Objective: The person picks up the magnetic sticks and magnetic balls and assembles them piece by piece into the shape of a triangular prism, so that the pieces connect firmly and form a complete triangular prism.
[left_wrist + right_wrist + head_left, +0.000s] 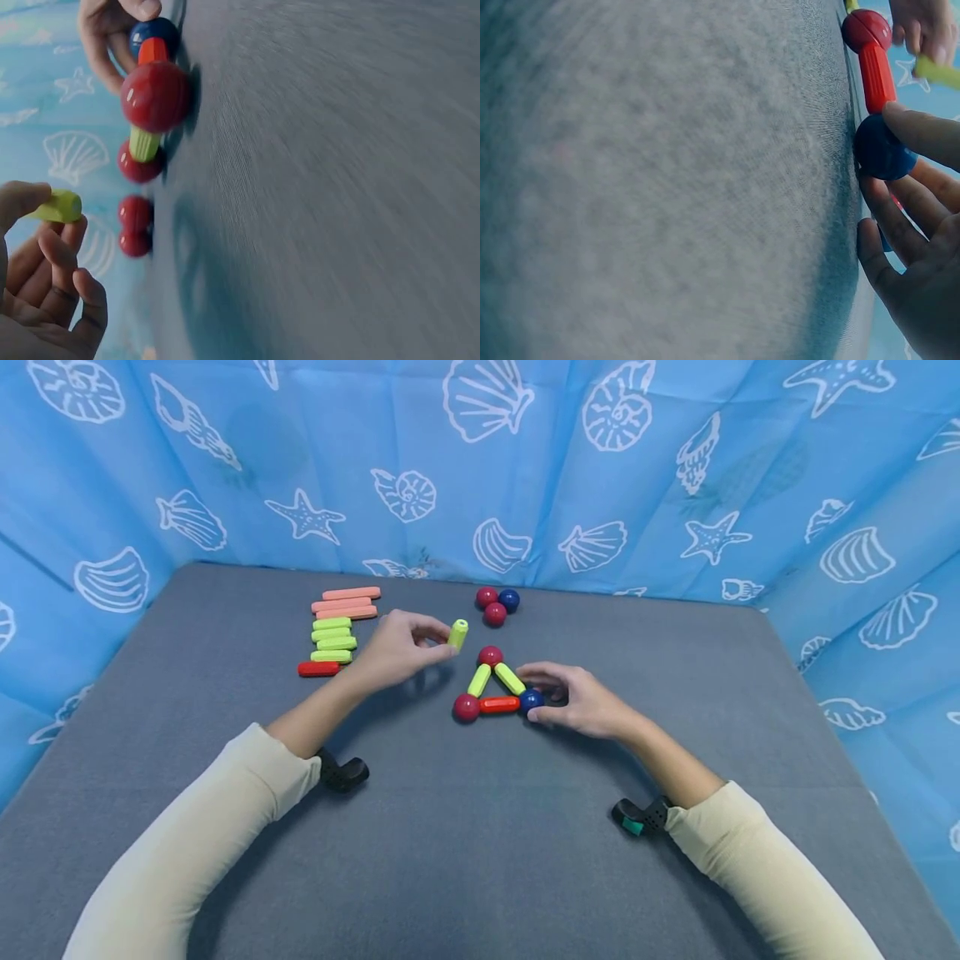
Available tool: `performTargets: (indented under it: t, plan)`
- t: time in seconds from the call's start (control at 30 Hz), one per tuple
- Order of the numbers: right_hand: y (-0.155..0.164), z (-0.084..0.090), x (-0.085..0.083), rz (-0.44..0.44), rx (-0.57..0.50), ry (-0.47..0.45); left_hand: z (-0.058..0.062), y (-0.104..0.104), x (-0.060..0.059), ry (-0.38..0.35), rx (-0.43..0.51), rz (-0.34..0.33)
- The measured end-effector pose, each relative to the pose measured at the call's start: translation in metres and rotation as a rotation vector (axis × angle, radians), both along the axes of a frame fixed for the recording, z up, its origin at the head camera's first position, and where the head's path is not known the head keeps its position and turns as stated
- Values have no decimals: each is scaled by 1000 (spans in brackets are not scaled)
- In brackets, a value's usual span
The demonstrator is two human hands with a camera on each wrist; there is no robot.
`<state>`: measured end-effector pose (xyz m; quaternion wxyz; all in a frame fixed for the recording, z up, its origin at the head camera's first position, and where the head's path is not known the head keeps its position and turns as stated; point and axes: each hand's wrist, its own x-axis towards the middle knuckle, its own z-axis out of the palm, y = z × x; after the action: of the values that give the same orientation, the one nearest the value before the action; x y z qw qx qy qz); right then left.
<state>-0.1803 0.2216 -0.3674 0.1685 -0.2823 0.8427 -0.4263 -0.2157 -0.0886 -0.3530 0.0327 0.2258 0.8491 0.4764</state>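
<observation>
Your right hand (581, 700) pinches the blue ball (532, 699), probably steadying the triangle; left hand (397, 647) pinches the green stick (457, 633). Lower it straight onto the top ball (491, 656).

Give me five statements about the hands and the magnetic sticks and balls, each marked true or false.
1. The left hand pinches a green stick. True.
2. The triangle has three blue balls at its corners. False: two are red and one, the blue ball, is blue.
3. The right hand touches the blue ball. True.
4. The triangle's bottom side is a green stick. False: it is a red stick.
5. Three loose balls lie behind the triangle, near the curtain. True.
</observation>
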Motion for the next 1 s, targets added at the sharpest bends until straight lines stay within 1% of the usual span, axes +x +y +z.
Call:
performTargets:
  t: [0.13, 0.23, 0.43, 0.53, 0.7, 0.83, 0.93, 1.0]
  plan:
    - [-1, 0, 0, 3, -7, -2, -6, 23, -11, 10, 25, -30]
    - [-2, 0, 1, 4, -11, -3, -11, 34, -17, 7, 29, -55]
    - [-2, 0, 1, 2, -8, -2, -16, 43, -24, -76, 59, -98]
    - [-3, 0, 0, 1, -1, 4, -18, 44, -25, -82, 55, -100]
    - [-3, 1, -1, -1, 1, 5, -18, 44, -27, -61, 38, -98]
    - [-2, 1, 0, 0, 0, 3, -14, 39, -27, -69, 14, -119]
    - [-1, 1, 0, 4, -1, 1, -7, 23, -22, -40, -36, -128]
    - [-1, 0, 0, 2, 0, 0, -1, 3, -17, -1, -77, -123]
